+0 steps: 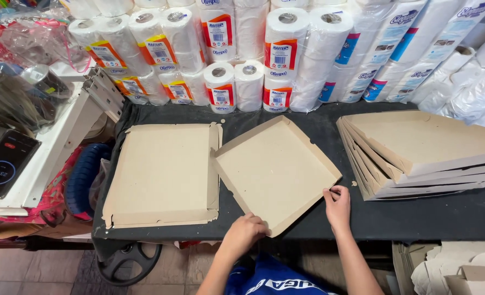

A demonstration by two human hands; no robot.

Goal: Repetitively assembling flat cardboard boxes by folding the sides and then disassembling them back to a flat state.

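My left hand (246,231) lay at the front edge of the table (417,216), curled over the near corner of the cardboard tray (275,172), fingers closed down on its rim. My right hand (338,205) sat a little farther in and to the right, thumb and fingers pinched together on the tray's right-hand corner, where the folded side wall met the front wall. The tray itself lay turned at an angle on the dark cloth, near the middle of the front edge, stretching away from both my hands toward the back, its low walls standing up along the sides.

Just beside it to the left, nearly touching at the far corner, lay a flat folded box (163,175), squared up with the table's left edge. Toward the right end of the table, well apart from my right hand, a stack of cardboard blanks (422,150) sat fanned out. Along the back edge stood wrapped packs of paper rolls (242,54), piled high. Off the table's left side, a phone (4,164) rested on a white shelf (56,147).
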